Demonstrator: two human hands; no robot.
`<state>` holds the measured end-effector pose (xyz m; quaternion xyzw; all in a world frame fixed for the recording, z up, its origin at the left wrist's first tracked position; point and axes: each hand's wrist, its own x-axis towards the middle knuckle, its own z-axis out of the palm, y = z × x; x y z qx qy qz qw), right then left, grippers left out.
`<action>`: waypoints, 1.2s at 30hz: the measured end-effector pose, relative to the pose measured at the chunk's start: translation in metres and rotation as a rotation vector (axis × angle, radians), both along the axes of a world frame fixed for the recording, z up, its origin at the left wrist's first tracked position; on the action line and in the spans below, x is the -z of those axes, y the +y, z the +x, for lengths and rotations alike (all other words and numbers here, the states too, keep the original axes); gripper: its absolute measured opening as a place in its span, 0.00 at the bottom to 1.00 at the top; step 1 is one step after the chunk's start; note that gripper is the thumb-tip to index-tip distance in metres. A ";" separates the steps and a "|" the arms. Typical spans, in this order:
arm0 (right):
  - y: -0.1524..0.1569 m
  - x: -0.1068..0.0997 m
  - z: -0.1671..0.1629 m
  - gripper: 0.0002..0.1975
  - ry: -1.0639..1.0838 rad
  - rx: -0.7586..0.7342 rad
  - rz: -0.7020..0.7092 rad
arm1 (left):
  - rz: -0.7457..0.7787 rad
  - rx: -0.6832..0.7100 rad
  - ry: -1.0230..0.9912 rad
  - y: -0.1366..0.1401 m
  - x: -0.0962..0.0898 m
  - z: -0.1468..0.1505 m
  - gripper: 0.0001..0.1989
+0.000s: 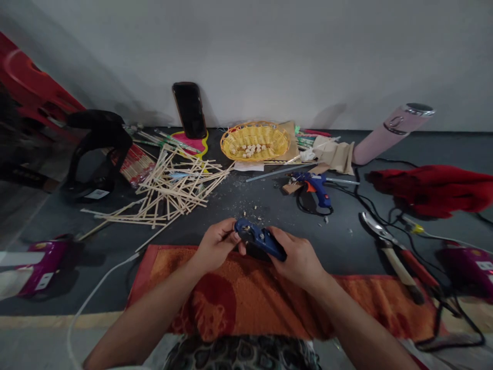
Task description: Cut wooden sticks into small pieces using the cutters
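My right hand [298,254] is closed around the handle of a blue pipe cutter [259,237], held over the front of the table. At the cutter's rounded head, my left hand [221,241] is closed with bent fingers touching or just beside the jaw. Whatever lies between those fingers is too small or hidden to make out. Small pale cut bits [246,213] and dust lie on the dark tabletop just beyond the cutter. Beneath both hands spreads an orange towel [265,293]. A yellow wicker basket [231,139] at the back holds several small pale pieces.
A loose pile of thin wooden sticks [181,190] covers the left. Behind it leans a phone [190,110]. To the right lie a blue glue gun [318,190], pruning shears [393,252], a red cloth [435,190] and cables. A pink flask [389,133] stands near the wall.
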<state>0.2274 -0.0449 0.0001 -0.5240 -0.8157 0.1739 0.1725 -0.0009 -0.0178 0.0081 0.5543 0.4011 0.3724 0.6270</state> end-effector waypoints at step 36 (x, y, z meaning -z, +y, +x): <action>-0.001 0.006 -0.001 0.24 -0.052 0.041 0.040 | 0.114 -0.166 0.238 0.001 -0.003 0.004 0.09</action>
